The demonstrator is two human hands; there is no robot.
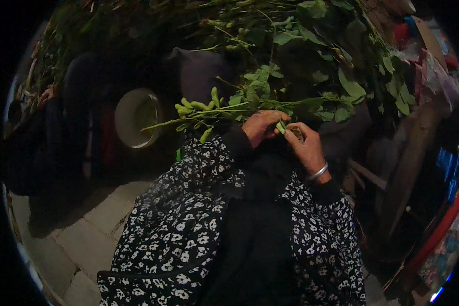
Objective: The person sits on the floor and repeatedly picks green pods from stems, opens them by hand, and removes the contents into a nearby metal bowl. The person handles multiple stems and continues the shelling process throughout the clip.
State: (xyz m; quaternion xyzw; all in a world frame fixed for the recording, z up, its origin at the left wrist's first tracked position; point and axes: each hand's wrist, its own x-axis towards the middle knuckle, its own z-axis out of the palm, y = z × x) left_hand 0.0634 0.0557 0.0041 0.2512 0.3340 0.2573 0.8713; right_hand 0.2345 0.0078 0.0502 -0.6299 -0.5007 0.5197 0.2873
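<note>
My left hand (pixel 263 124) and my right hand (pixel 306 147) meet above my lap, with a green pod (pixel 280 127), seemingly soybean, pinched between their fingertips. A silver-coloured bangle (pixel 319 171) circles my right wrist. Just beyond the hands, a soybean stalk (pixel 229 108) lies crosswise. Its bare end points left and its leaves (pixel 258 86) spread to the right. Plump green pods (pixel 199 105) hang from the left part of this stalk. The fingers partly cover the held pod, so whether it is split cannot be seen.
A pale bucket (pixel 127 120) stands left of the stalk's end, greenish inside. Heaped leafy stalks (pixel 306 36) fill the far side. At far left, another person's hand (pixel 49 95) shows near the plants. A wooden piece (pixel 409 164) and a red-edged item (pixel 436 229) are at right.
</note>
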